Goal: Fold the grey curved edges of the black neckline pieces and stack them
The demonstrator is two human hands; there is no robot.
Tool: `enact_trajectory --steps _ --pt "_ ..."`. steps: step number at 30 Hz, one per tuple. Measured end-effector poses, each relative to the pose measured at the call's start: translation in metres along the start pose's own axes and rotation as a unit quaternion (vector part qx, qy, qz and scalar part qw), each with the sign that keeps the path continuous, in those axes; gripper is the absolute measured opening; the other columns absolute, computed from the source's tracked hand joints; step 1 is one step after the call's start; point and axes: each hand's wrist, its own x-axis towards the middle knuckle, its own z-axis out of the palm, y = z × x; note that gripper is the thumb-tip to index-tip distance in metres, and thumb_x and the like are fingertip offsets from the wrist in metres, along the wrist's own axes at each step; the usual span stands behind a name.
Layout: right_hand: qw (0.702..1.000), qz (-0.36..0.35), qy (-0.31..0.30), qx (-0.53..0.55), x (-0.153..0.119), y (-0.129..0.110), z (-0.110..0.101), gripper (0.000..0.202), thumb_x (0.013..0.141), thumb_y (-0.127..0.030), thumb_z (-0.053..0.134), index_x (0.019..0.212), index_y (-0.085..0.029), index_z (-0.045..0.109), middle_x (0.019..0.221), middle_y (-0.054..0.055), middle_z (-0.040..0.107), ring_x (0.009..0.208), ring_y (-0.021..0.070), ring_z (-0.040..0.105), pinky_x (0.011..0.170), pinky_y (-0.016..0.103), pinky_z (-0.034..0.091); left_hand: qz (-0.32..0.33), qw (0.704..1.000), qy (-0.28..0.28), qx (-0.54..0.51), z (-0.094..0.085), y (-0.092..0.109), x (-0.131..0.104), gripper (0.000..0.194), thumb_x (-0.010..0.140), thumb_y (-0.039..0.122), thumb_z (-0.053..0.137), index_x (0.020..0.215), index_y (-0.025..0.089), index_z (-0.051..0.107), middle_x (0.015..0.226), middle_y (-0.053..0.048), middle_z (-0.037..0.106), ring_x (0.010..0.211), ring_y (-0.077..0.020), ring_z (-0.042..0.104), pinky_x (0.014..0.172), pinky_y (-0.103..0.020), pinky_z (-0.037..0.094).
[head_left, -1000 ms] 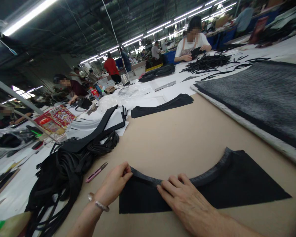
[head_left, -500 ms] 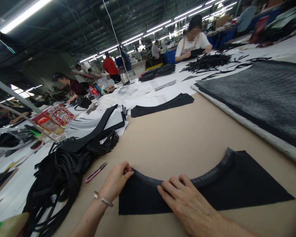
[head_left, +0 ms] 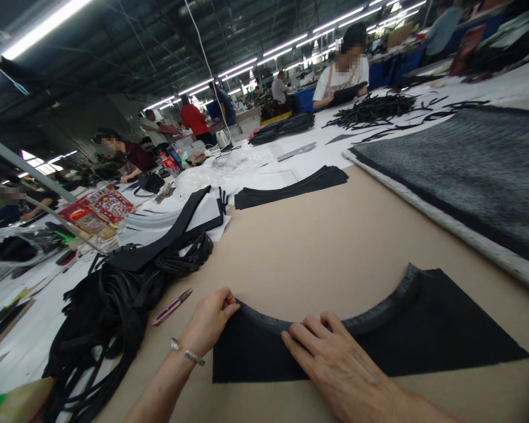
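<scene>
A tan tabletop (head_left: 308,247) spreads before you, the black fabric piece (head_left: 436,329) lying on it, a grey band (head_left: 381,308) along its curved edge. Your left hand (head_left: 214,314) pinches its upper left corner; your right hand (head_left: 335,355) rests across the band, fingers slightly apart. Pink snips (head_left: 171,307) lie near your left wrist, beside black strips (head_left: 119,305).

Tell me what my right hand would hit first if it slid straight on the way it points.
Probably your left hand, which holds the black fabric at its left end. Aim and depth are hard to judge, so your right hand might just miss it.
</scene>
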Motion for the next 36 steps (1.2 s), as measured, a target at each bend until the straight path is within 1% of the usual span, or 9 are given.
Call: enact_trajectory --steps 7,13,16,19,22,24,31,34,36 --pt "1.000 0.000 0.002 -0.001 -0.002 0.000 0.002 0.044 0.076 -0.016 0.059 0.119 -0.016 0.051 0.103 0.004 0.057 0.091 0.0209 0.046 0.086 0.040 0.027 -0.002 1.000 0.014 0.001 0.003 -0.002 0.000 0.013 0.080 0.028 0.055 0.070 0.020 0.053 0.063 0.003 0.057 0.062 -0.0137 0.050 0.055 -0.024 0.027" --pt "1.000 0.002 -0.005 0.010 0.001 0.001 -0.002 0.045 0.075 -0.013 0.058 0.119 -0.017 0.051 0.103 0.003 0.057 0.093 0.0208 0.045 0.088 0.040 0.026 0.022 0.996 0.085 -0.011 0.009 -0.005 -0.004 0.014 0.079 0.030 0.059 0.078 0.022 0.047 0.058 0.006 0.049 0.056 -0.0137 0.047 0.053 -0.024 0.029" --pt "1.000 0.004 -0.008 0.009 0.001 0.000 -0.005 0.043 0.076 -0.014 0.058 0.119 -0.017 0.051 0.104 0.004 0.057 0.092 0.0207 0.045 0.086 0.039 0.027 0.067 0.990 0.120 -0.029 0.012 -0.009 -0.015 0.012 0.084 0.031 0.053 0.078 0.022 0.050 0.070 0.002 0.054 0.067 -0.0153 0.052 0.062 -0.026 0.039" --pt "1.000 0.005 -0.010 0.006 0.002 -0.001 -0.005 0.041 0.078 -0.013 0.057 0.118 -0.016 0.052 0.104 0.003 0.057 0.091 0.0203 0.046 0.084 0.039 0.029 0.152 0.975 0.156 -0.035 0.015 -0.017 -0.030 0.016 0.091 0.029 0.043 0.090 0.021 0.057 0.093 -0.005 0.060 0.091 -0.0184 0.055 0.082 -0.030 0.043" --pt "1.000 0.009 -0.003 -0.003 0.003 -0.004 -0.005 0.038 0.079 -0.012 0.057 0.116 -0.017 0.053 0.101 0.003 0.057 0.090 0.0198 0.046 0.086 0.039 0.029 0.288 0.946 0.145 0.018 0.019 -0.027 -0.040 0.030 0.094 0.020 0.038 0.114 0.025 0.059 0.114 -0.005 0.061 0.109 -0.0195 0.051 0.098 -0.035 0.039" --pt "1.000 0.009 0.000 -0.012 0.003 -0.004 -0.004 0.037 0.079 -0.013 0.057 0.115 -0.017 0.054 0.101 0.003 0.057 0.090 0.0199 0.047 0.086 0.039 0.030 0.336 0.932 0.122 0.065 0.022 -0.032 -0.043 0.039 0.093 0.013 0.036 0.124 0.028 0.055 0.121 -0.004 0.060 0.113 -0.0196 0.050 0.101 -0.036 0.038" --pt "0.999 -0.002 0.003 -0.037 0.003 -0.005 -0.005 0.038 0.078 -0.012 0.056 0.116 -0.018 0.053 0.099 0.005 0.058 0.087 0.0203 0.049 0.085 0.038 0.032 0.322 0.935 0.133 0.059 0.026 -0.037 -0.041 0.040 0.091 0.011 0.038 0.122 0.028 0.058 0.117 -0.003 0.063 0.111 -0.0207 0.050 0.098 -0.040 0.041" --pt "0.999 -0.005 0.011 -0.052 0.002 -0.007 -0.009 0.043 0.075 -0.009 0.055 0.118 -0.015 0.052 0.099 0.006 0.058 0.088 0.0211 0.049 0.086 0.039 0.031 0.272 0.948 0.164 -0.016 0.019 -0.032 -0.038 0.028 0.092 0.018 0.041 0.106 0.025 0.064 0.107 -0.006 0.063 0.107 -0.0208 0.052 0.095 -0.038 0.043" --pt "0.999 -0.005 0.018 -0.051 0.004 -0.009 -0.014 0.048 0.073 -0.006 0.054 0.121 -0.014 0.050 0.098 0.006 0.059 0.088 0.0210 0.049 0.088 0.039 0.030 0.227 0.960 0.154 -0.050 0.009 -0.026 -0.035 0.025 0.091 0.022 0.044 0.107 0.023 0.063 0.110 -0.007 0.061 0.108 -0.0217 0.052 0.096 -0.039 0.042"
